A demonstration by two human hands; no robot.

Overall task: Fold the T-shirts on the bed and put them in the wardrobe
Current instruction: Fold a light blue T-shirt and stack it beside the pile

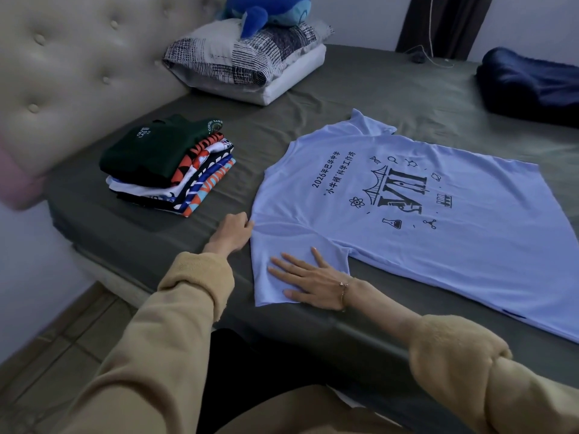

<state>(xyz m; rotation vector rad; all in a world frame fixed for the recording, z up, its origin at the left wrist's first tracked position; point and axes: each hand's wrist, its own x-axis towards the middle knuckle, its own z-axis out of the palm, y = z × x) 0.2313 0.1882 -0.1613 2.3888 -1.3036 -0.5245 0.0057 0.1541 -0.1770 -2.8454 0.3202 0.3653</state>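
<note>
A light blue T-shirt with a black science print lies spread flat on the grey bed sheet, print side up. My right hand lies flat on its near sleeve, fingers straight and spread. At the shoulder edge of the shirt, my left hand has its fingers curled and pinches the fabric there. A stack of folded T-shirts, dark green on top with orange, blue and white ones beneath, sits on the bed to the left.
Two pillows with a blue plush toy on top lie by the tufted headboard. A dark blue bundle sits at the far right. The bed's near edge runs under my forearms; tiled floor lies at lower left.
</note>
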